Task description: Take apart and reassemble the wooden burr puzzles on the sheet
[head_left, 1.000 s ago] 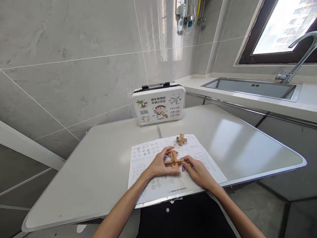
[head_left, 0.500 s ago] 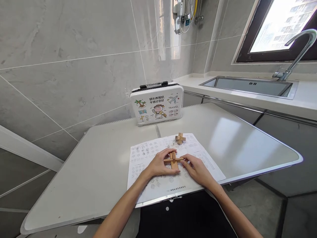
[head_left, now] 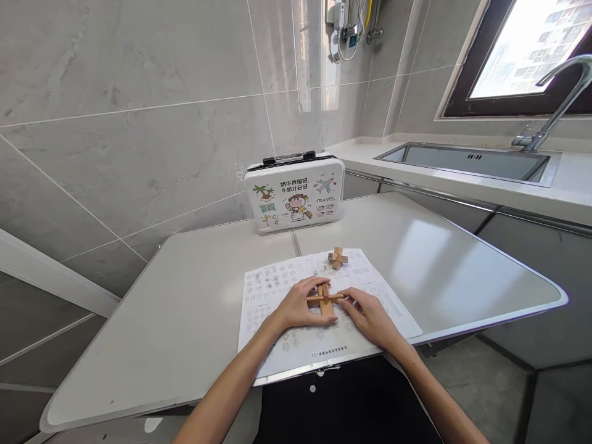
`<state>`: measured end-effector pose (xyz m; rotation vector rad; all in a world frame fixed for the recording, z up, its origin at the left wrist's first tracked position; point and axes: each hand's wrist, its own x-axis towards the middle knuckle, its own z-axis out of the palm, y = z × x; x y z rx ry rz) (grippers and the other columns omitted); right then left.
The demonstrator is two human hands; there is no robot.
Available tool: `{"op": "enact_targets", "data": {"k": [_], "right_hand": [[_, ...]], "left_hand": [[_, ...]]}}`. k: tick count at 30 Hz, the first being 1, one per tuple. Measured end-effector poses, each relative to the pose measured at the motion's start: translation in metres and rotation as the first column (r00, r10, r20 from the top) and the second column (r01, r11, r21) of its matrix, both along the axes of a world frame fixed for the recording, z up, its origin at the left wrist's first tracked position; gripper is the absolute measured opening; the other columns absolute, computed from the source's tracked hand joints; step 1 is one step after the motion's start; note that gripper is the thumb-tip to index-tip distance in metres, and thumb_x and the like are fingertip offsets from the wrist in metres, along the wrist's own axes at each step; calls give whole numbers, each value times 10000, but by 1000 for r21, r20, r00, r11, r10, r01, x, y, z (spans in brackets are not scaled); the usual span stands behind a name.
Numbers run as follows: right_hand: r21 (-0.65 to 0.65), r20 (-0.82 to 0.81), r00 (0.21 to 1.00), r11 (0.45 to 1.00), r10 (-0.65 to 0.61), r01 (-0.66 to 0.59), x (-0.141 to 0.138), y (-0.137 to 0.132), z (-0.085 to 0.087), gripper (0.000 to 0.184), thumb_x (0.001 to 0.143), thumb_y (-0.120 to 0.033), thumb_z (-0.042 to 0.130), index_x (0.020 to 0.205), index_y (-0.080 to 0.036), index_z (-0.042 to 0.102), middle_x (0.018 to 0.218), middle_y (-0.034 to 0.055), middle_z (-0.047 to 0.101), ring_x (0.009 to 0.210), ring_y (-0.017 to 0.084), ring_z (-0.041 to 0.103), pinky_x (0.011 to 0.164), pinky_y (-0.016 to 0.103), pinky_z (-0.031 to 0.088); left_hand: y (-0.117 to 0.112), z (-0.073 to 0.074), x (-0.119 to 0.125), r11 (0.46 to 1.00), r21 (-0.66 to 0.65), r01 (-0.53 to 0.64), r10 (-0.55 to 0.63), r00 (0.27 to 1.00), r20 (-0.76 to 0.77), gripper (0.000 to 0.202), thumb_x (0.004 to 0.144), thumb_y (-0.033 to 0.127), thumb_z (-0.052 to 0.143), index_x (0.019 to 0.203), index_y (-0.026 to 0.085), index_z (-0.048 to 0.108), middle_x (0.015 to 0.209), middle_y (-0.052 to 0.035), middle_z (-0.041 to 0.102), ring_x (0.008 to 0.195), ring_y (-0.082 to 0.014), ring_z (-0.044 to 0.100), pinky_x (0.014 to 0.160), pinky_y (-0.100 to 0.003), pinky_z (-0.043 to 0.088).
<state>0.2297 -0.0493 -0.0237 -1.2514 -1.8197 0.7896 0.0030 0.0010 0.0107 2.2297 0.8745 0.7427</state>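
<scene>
Between my hands a cross-shaped wooden puzzle (head_left: 326, 306) rests over a printed sheet. My left hand (head_left: 300, 304) grips it, with fingers at its far end and the thumb at its near end. My right hand (head_left: 367, 311) pinches the right tip of the crosswise wooden stick. Parts of the puzzle's left side are hidden by my left hand. Beyond it, a second wooden burr puzzle (head_left: 338, 258), made of interlocked blocks, sits near the sheet's far edge. The paper sheet (head_left: 277, 345) carries rows of small line drawings and lies under both hands.
A white folding table (head_left: 198, 308) bears everything. At its back, against the grey tiled wall, stands a white cartoon-printed case (head_left: 296, 194) with a black handle. To the right are a counter with a sink (head_left: 467, 161) and a curved faucet (head_left: 562, 102).
The whole view has shifted very slightly. Both hands keep the same hold on the wooden puzzle, and nothing else has visibly moved.
</scene>
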Motion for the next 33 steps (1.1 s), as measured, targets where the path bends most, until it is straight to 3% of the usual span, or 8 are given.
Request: {"op": "enact_targets", "data": {"k": [7,18,26,33], "right_hand": [[22,-3,1000,1000,5,-5,-3,-3,4,265,1050,-455,479,1112,-269,656,994,50,764,766,228,674,705,351,527],[193,125,983,975,-133,107,-7,-10,5,268,1073,-407,457,1137,-253,667,897,42,767,618,190,645,674,316,467],[202,94,982,969,-166,144,-9,-11,15,292,1065,-430,464,1129,-249,684,822,41,744,614,194,657,642,310,465],[30,-81,991,993,-110,113,-11,-9,14,264,1036,-474,508,1080,-262,660,663,-1,672,530,201,576,558,312,447]], "left_hand": [[-2,-4,-3,992,128,-12,12,1000,4,855,639,510,913,1394,263,598,1357,-95,694,1244,-335,651,1100,-504,498],[-4,-3,-2,930,367,-31,6,998,68,897,661,538,883,1443,246,554,1297,-127,718,1172,-339,688,1021,-508,538],[-7,2,0,957,285,-43,19,996,87,885,663,514,890,1441,266,549,1325,-124,695,1224,-353,657,1078,-537,499],[-8,5,3,998,58,-37,30,992,123,943,681,457,909,1491,271,464,1367,-103,661,1236,-307,649,1093,-469,512]]}}
